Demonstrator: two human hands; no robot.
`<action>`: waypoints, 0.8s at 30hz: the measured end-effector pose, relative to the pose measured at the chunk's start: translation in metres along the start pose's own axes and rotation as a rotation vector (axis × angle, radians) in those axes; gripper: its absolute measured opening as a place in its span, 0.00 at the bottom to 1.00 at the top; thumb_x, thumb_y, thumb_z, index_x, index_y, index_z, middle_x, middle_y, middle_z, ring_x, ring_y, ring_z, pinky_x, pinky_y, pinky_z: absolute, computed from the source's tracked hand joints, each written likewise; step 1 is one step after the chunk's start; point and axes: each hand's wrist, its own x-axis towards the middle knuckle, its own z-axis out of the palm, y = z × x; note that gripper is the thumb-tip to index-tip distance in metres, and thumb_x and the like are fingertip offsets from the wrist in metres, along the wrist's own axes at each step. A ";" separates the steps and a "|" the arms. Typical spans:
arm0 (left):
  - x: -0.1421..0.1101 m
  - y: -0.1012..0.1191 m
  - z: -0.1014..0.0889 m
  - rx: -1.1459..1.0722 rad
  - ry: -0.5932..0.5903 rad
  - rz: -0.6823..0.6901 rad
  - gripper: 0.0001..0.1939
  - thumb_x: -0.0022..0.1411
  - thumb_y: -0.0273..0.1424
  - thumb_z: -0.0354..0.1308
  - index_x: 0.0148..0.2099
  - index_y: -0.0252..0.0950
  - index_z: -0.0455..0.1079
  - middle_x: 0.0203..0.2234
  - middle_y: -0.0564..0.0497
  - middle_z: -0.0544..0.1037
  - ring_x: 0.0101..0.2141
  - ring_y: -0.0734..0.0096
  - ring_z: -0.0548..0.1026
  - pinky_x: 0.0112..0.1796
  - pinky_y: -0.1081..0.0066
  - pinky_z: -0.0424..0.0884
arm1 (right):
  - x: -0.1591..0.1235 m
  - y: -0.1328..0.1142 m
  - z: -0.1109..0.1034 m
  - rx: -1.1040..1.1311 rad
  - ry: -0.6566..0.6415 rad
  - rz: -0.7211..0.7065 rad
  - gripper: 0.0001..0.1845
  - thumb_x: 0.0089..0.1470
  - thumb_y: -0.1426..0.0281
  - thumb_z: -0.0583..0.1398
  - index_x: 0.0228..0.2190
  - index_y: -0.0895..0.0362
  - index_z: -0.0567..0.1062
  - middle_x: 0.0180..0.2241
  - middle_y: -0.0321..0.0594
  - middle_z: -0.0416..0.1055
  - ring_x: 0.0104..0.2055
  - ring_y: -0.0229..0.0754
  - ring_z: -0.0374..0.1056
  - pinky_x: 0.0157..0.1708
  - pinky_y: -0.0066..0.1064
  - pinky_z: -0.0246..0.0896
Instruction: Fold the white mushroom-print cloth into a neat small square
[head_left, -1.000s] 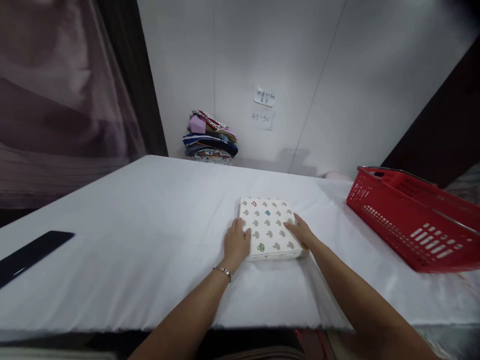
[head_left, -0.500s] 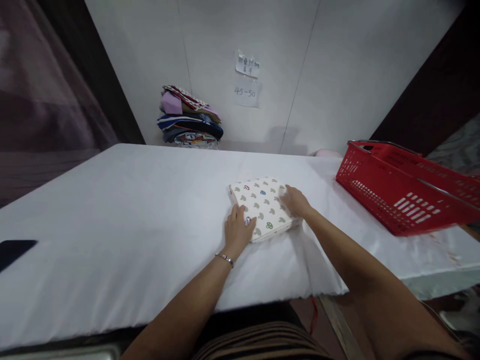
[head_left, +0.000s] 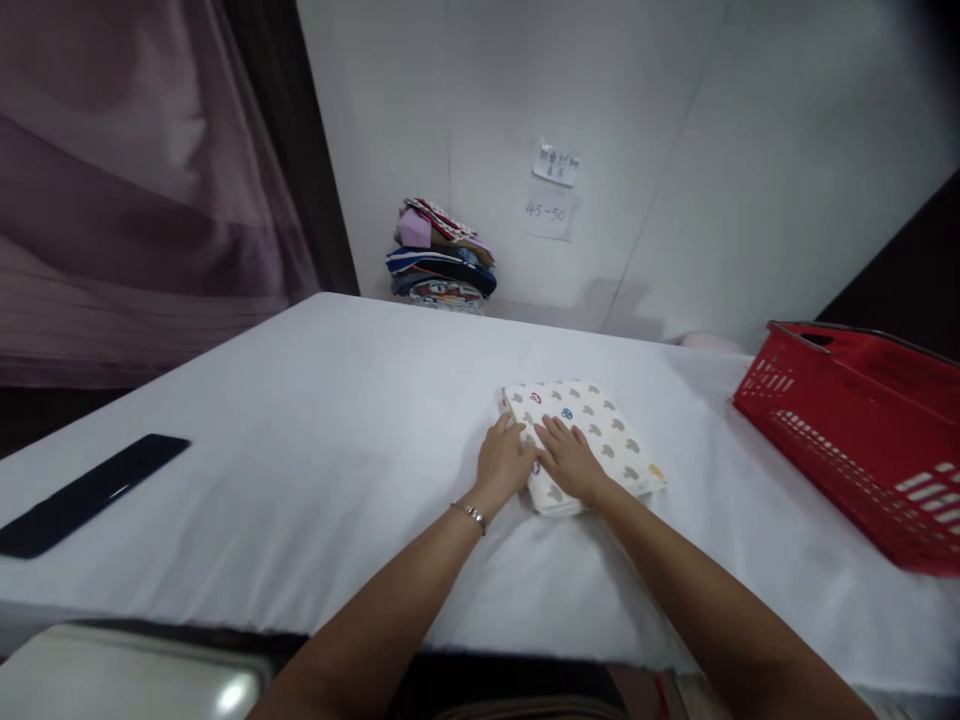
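A folded white cloth (head_left: 611,440) printed with grey-brown mushrooms and a few coloured ones lies on the white-covered table (head_left: 337,400). My left hand (head_left: 507,460) rests at the cloth's left edge, its fingers stretched out and its thumb on the top layer. Flat on the cloth lies my right hand (head_left: 568,462), fingers extended towards the left, close to my left thumb. Neither hand lifts the cloth. Its near right corner sticks out a little and shows a yellow print.
A red plastic basket (head_left: 855,430) with handles stands at the right. Against the back wall is a stack of folded fabrics (head_left: 442,255). A dark flat object (head_left: 97,490) lies at the table's left. Paper signs (head_left: 551,215) hang on the wall.
My right hand has moved from the cloth's right edge across to its left part, beside my left hand. The camera view has turned left, so everything appears shifted right.
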 end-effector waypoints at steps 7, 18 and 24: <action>0.057 -0.003 0.016 0.108 -0.025 0.107 0.23 0.63 0.36 0.44 0.60 0.39 0.57 0.63 0.50 0.51 0.62 0.64 0.46 0.59 0.55 0.44 | 0.002 -0.001 0.000 -0.001 0.030 -0.008 0.29 0.61 0.58 0.42 0.61 0.51 0.51 0.64 0.40 0.42 0.65 0.46 0.36 0.60 0.47 0.32; 0.060 -0.029 0.038 0.060 -0.010 0.050 0.25 0.65 0.38 0.39 0.63 0.42 0.51 0.64 0.52 0.49 0.63 0.66 0.44 0.60 0.54 0.42 | 0.010 0.013 -0.017 0.105 -0.045 -0.042 0.29 0.59 0.55 0.46 0.59 0.48 0.56 0.64 0.39 0.45 0.65 0.46 0.39 0.60 0.47 0.35; 0.060 -0.029 0.040 0.071 0.003 0.057 0.25 0.65 0.37 0.39 0.63 0.41 0.51 0.64 0.52 0.49 0.63 0.66 0.44 0.60 0.54 0.43 | 0.065 0.074 -0.047 -0.033 0.086 0.200 0.33 0.59 0.55 0.46 0.61 0.58 0.53 0.64 0.46 0.40 0.66 0.47 0.32 0.60 0.47 0.30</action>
